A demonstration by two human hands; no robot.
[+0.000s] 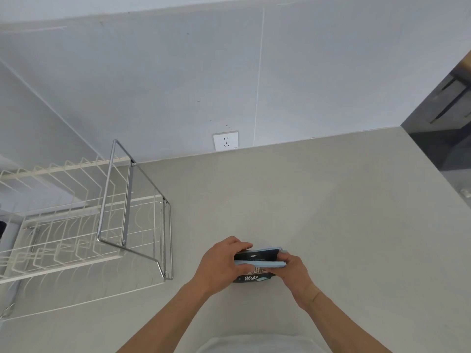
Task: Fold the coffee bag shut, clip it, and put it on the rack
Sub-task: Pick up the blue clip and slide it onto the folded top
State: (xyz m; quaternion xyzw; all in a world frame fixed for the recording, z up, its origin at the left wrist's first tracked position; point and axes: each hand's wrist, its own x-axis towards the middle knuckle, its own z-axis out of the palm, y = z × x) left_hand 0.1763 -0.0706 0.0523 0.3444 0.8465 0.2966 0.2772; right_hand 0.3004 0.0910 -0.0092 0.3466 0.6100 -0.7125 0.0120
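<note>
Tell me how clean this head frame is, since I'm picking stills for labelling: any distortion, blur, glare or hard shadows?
Head view: wide-angle bending curves the counter edge and wall; light is soft and even, with only faint shadows under the wire rack; no glare; the left hand, right hand, coffee bag and blue clip look slightly soft, the bag's print unreadable.

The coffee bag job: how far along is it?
The black coffee bag looks folded at its top. Both hands, left and right, are fitting the light blue clip across the fold. Still left: setting it on the wire rack.
</note>
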